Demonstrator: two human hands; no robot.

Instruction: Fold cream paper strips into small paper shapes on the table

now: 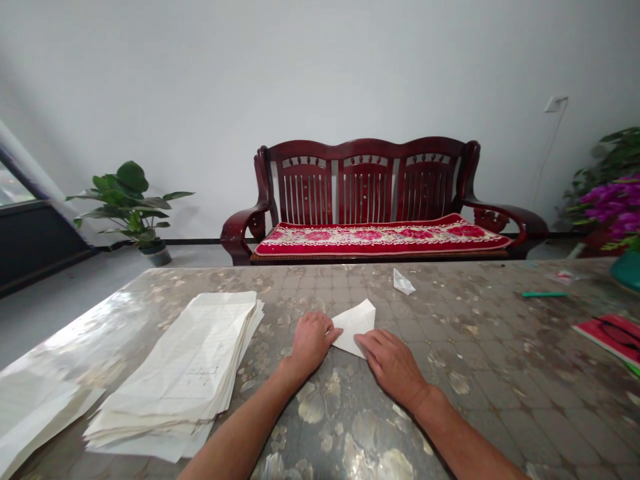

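A folded white sheet of paper (356,321) lies on the patterned table cover between my two hands. My left hand (313,339) grips its left corner, the thumb on top and the fingers curled at the edge. On the lower right edge of the paper, my right hand (391,360) has its thumb and fingers closed on it. The undersides of both hands are hidden. Beyond the paper stands a small folded paper boat (403,283).
A stack of paper sheets (185,360) lies to the left, with more loose sheets (35,413) beside it. At right are a green pen (544,295), a red book (607,337) and dark glasses (620,330). A wooden bench (365,187) stands past the table (480,413).
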